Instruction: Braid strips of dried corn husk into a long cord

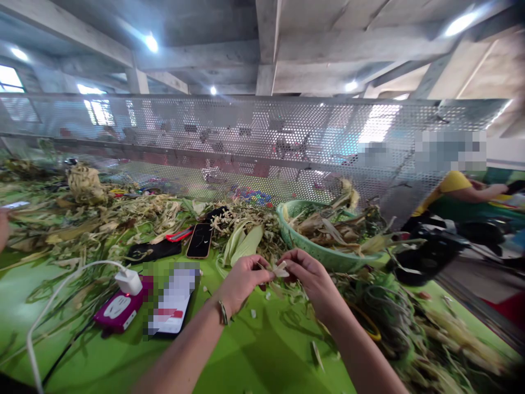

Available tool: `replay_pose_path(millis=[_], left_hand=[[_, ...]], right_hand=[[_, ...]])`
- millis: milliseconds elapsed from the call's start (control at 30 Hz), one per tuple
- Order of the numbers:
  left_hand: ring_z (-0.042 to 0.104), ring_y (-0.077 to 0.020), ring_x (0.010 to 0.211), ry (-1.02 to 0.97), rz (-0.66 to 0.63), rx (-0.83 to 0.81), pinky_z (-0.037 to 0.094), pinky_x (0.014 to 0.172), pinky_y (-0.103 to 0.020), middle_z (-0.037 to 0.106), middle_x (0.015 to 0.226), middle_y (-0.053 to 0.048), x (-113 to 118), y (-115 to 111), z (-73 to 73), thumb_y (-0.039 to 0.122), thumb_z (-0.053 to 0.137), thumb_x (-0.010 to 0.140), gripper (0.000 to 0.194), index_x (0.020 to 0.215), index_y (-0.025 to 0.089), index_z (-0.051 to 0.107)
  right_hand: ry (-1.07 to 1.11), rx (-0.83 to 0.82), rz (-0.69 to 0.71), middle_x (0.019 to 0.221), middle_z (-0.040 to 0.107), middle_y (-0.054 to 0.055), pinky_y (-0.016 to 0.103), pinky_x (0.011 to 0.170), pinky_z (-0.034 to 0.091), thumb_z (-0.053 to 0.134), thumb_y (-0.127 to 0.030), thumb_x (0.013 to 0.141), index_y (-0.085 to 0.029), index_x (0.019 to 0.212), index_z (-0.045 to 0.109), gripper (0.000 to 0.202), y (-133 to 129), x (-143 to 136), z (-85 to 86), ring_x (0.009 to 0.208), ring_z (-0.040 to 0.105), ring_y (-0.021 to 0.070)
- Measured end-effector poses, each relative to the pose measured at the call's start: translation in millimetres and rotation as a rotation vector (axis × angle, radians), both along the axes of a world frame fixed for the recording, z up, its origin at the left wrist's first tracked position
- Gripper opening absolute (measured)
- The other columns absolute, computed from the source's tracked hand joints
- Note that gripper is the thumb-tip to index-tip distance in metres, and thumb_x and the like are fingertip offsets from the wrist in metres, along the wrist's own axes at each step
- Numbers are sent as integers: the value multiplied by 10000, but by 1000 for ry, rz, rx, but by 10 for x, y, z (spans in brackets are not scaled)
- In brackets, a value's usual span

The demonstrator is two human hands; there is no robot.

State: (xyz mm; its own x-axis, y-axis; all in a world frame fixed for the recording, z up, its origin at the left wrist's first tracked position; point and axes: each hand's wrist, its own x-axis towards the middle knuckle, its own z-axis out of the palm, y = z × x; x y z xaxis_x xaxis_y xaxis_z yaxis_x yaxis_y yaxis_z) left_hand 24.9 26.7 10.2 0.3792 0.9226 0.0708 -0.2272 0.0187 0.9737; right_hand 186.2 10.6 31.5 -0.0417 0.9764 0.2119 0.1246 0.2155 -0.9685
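Husk piece (280, 269), pale cream, small and ragged-edged, between both hands above the green table (258, 355), near the larger pale-green husk leaf (249, 244) and the green basket (324, 257). Fingertips of left hand (250, 275) and right hand (305, 269) pinched nearly closed on it, wrists angled inward, forearms cut off at the bottom edge. Ends of the piece partly hidden by fingers, fine detail blurred.

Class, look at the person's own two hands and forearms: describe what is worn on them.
The left hand and right hand have no gloves. A thin, dark band circles the left wrist; nothing shows on the right wrist. No sleeves show on either forearm.
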Motion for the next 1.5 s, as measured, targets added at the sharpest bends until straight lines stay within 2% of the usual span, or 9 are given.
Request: replay_pose_path(millis=[233, 333, 433, 567, 733, 867, 1033, 1267, 1500], left_hand=[[449, -83, 561, -41, 20, -76, 357, 559, -220, 523, 614, 17, -4, -13, 59, 223, 677, 638, 125, 677, 150, 583], [454, -76, 549, -63, 45, -135, 357, 561, -218, 528, 618, 20, -2, -19, 91, 231, 689, 625, 146, 659, 153, 571], [467, -79, 559, -72, 62, -120, 365, 566, -220, 539, 638, 17, -2, -11, 73, 224, 677, 632, 128, 667, 157, 573], [482, -92, 588, -22, 65, -52, 379, 570, -221, 546, 655, 9, -10, 4, 40, 225, 658, 656, 99, 686, 159, 591], [466, -94, 583, 59, 54, 37, 369, 557, -220, 535, 641, 13, -33, 1, 71, 241, 663, 675, 115, 735, 156, 614], [457, -97, 587, 70, 36, 82, 356, 562, -222, 530, 635, 15, -51, -3, 83, 263, 671, 684, 134, 751, 159, 619], [456, -105, 590, 60, -3, 78, 356, 572, -229, 526, 630, 12, -53, -9, 85, 241, 646, 700, 96, 751, 163, 623], [484, -116, 617, 62, -69, 13, 370, 612, -242, 565, 662, 3, -57, -5, 108, 324, 671, 698, 185, 764, 154, 637], [533, -119, 689, -130, 119, -76, 386, 675, -237, 621, 734, -18, -10, 55, 2, 294, 736, 646, 206, 768, 141, 670]], right_hand=[[20, -41, -87, 671, 573, 22, 230, 520, 373, 569, -506, 790, -152, 723, 594, 362, 4, 76, 34, 529, 457, 111], [-58, -34, 13, 725, 602, 37, 234, 541, 395, 548, -526, 808, -149, 778, 625, 386, -24, 54, 64, 572, 487, 122], [-133, 30, 81, 744, 615, 12, 229, 572, 409, 656, -468, 745, -171, 874, 625, 325, -56, -2, 74, 639, 527, 138], [-331, 164, -75, 647, 591, 0, 237, 570, 396, 629, -441, 770, -177, 737, 613, 267, -61, -39, 32, 622, 520, 153], [-412, 251, -160, 655, 608, 6, 245, 595, 405, 615, -390, 790, -190, 720, 601, 212, -42, -34, -36, 627, 527, 162], [-333, 213, -159, 638, 579, 3, 247, 568, 395, 607, -396, 789, -184, 711, 584, 227, -24, -50, -49, 605, 500, 152], [-153, 85, -17, 674, 568, -11, 233, 535, 378, 628, -397, 758, -177, 808, 594, 228, -9, -50, -16, 601, 490, 134], [-272, 149, -41, 645, 527, -18, 229, 569, 368, 594, -354, 793, -172, 722, 580, 196, -36, -31, -5, 620, 462, 130], [-32, 47, -45, 828, 638, 44, 254, 648, 444, 654, -446, 744, -170, 924, 608, 332, -31, -142, -41, 743, 565, 172]])
